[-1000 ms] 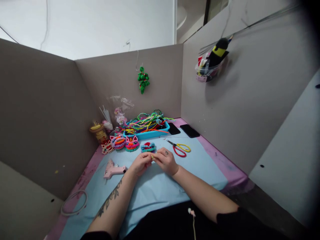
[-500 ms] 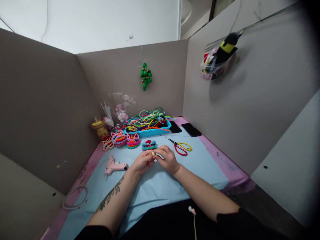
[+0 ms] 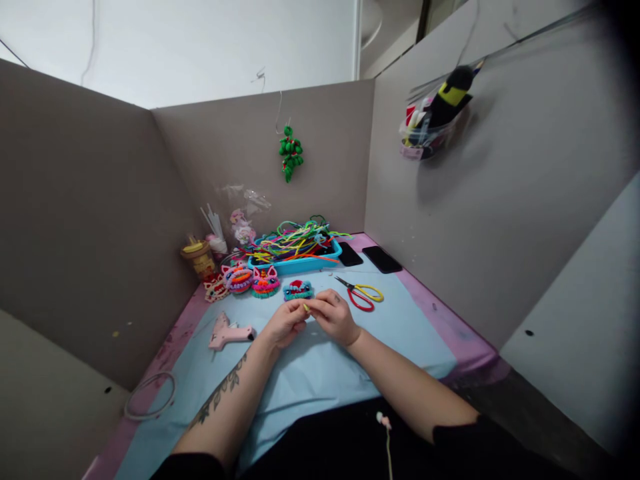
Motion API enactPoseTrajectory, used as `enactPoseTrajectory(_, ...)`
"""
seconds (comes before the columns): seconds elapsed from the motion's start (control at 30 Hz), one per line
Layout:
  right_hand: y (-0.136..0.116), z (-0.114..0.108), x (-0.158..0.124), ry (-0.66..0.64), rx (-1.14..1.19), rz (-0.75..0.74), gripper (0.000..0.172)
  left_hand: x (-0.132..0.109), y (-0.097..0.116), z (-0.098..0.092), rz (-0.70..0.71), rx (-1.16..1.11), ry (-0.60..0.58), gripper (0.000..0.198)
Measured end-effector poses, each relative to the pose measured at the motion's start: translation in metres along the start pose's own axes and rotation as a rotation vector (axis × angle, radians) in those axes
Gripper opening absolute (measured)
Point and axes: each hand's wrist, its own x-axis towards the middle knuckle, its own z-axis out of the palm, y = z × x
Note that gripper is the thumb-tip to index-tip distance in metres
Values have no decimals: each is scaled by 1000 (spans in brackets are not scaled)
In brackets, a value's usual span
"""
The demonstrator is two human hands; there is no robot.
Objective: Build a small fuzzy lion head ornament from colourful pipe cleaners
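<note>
My left hand [image 3: 286,324] and my right hand [image 3: 334,318] meet above the middle of the blue-covered table. Between their fingertips they pinch a small yellow piece [image 3: 307,308], its far side hidden by the fingers. Its size and the fingers over it keep me from telling its exact kind. Just behind my hands sits a teal fuzzy animal head [image 3: 299,289] with a red top, made of pipe cleaners. To the right of my right hand lie scissors [image 3: 360,293] with one red and one yellow handle. A pink glue gun [image 3: 229,332] lies left of my left hand.
A blue tray [image 3: 295,268] heaped with pipe cleaners [image 3: 295,239] stands at the back. Several colourful fuzzy heads [image 3: 265,283] sit left of centre. Two dark phones [image 3: 383,259] lie back right. A pale coiled cable [image 3: 150,396] is front left. Grey partitions [image 3: 270,153] enclose the table.
The yellow piece has turned slightly between my fingertips and shows a narrower side. Both hands stay in nearly the same place.
</note>
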Motion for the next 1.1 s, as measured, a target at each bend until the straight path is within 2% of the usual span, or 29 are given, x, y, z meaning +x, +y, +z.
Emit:
enactPoseTrajectory(0.3, -2, 0, 2, -62, 57, -46, 19, 5, -3, -14, -14, 134, 81, 36)
enactPoseTrajectory(0.47, -2, 0, 3, -94, 80, -93, 20, 6, -5, -16, -37, 147, 70, 31)
enactPoseTrajectory(0.77, 8, 4, -2, -54, 26, -27, 22, 8, -4, -16, -54, 126, 48, 39)
enactPoseTrajectory(1.1, 1, 5, 0, -19, 36, -38, 17, 8, -4, -20, 0, 136, 24, 30)
